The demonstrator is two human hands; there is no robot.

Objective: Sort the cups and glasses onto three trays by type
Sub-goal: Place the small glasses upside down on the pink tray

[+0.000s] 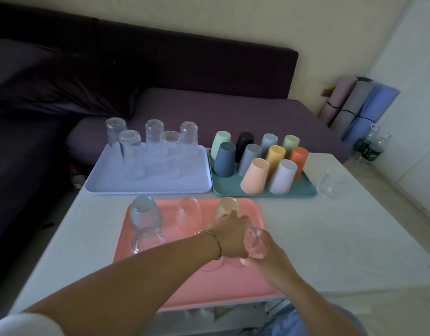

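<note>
- White table [330, 238], three trays on it, everything on the trays standing mouth down.
- Pink tray [233, 282] at 6 o'clock, nearest the person. It holds short, round-bellied glasses: a blue-tinted glass [143, 214] at its 10 o'clock corner, a pink-tinted glass [188, 214] at 12, an amber-tinted glass [227, 206] at 1, and a second clear glass [148, 240] just in front of the blue one.
- Right hand [266, 259] has its fingers curled round a clear glass [255, 241], thick base up, low over the pink tray's 3 o'clock side. I cannot tell whether it touches the tray.
- Left hand [231, 236], with a thin bracelet [215, 242] on the wrist, lies against the clear glass. Its fingers point to 12 o'clock over the foot of the amber glass. The view is blurred, so I cannot tell whether they grip anything.
- Lavender tray [107, 180] at 11 o'clock holds five tall clear glasses [154, 137] in two staggered rows.
- Teal tray [223, 187] at 1 o'clock holds ten plastic cups [255, 177], packed close: mint, black, blues, grey, green, yellow, orange, peach and white.
- Lone clear glass [331, 183] stands on the bare table at 2 o'clock, just beside the teal tray.
- Purple sofa [209, 110] runs behind the table.
</note>
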